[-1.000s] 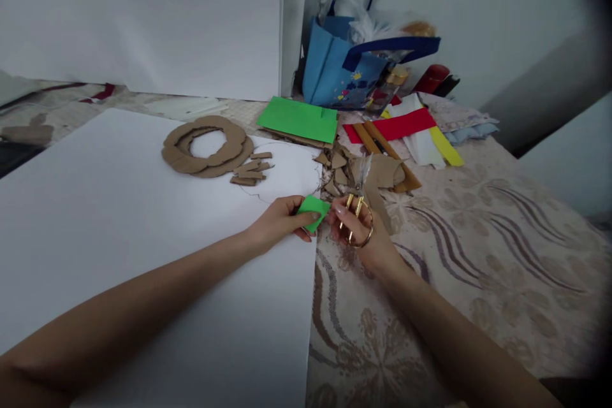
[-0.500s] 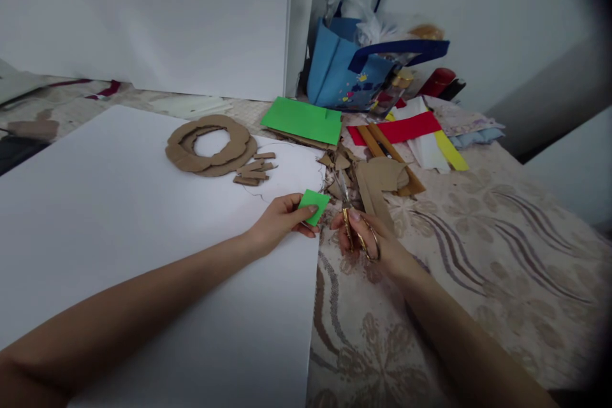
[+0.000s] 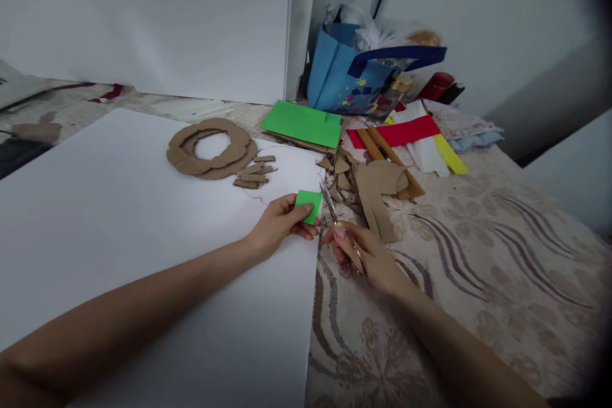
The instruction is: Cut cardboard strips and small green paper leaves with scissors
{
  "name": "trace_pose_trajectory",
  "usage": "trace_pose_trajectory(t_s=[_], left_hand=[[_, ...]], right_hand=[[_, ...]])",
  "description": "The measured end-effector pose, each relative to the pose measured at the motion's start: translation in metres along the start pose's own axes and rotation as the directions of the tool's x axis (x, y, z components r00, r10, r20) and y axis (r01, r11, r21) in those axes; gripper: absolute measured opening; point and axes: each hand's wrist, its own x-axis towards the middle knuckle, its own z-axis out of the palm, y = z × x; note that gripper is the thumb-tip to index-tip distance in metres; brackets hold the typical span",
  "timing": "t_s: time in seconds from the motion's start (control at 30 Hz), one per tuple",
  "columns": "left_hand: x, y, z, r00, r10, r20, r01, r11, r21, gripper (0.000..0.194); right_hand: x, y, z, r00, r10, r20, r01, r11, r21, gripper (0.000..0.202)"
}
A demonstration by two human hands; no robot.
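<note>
Green paper square [image 3: 308,199], head view: pinched between thumb and fingers of the left hand [image 3: 278,223], by the right edge of a white sheet [image 3: 119,223]. Scissors [image 3: 329,203]: gripped in the right hand [image 3: 367,248], blades just right of the square. Cardboard rings [image 3: 240,143]: overlapping, farther left.

A pale cloth [image 3: 559,239] with brown flowers and wavy bands covers the table [image 3: 507,191]. A large white sheet [image 3: 143,223] lies flat across the left and lower left of the frame. Right of centre are cardboard scraps [image 3: 340,164] and a larger cardboard piece [image 3: 376,204]; beyond them, overlapping red, white and yellow strips [image 3: 406,131]. At upper centre-right stands a blue bag [image 3: 329,80].
</note>
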Motion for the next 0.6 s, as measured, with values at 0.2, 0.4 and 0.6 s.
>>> trace_pose_trajectory(t_s=[0.2, 0.4, 0.6], left_hand=[[0.001, -0.001, -0.001, 1.0, -0.005, -0.001, 0.005, 1.0, 0.01, 0.021], [0.002, -0.004, -0.003, 0.999, 0.011, 0.042, -0.013, 0.998, 0.054, 0.022], [0.002, -0.005, -0.004, 0.999, 0.046, -0.028, -0.045, 0.998, 0.042, 0.022]], right_hand=[[0.0, -0.001, 0.0, 1.0, 0.016, 0.019, -0.014, 0.997, -0.074, 0.043], [-0.001, -0.001, -0.004, 0.999, 0.001, 0.05, 0.004, 0.996, -0.087, 0.042], [-0.001, -0.013, -0.014, 0.993, -0.059, 0.098, 0.091, 0.927, -0.363, 0.035]])
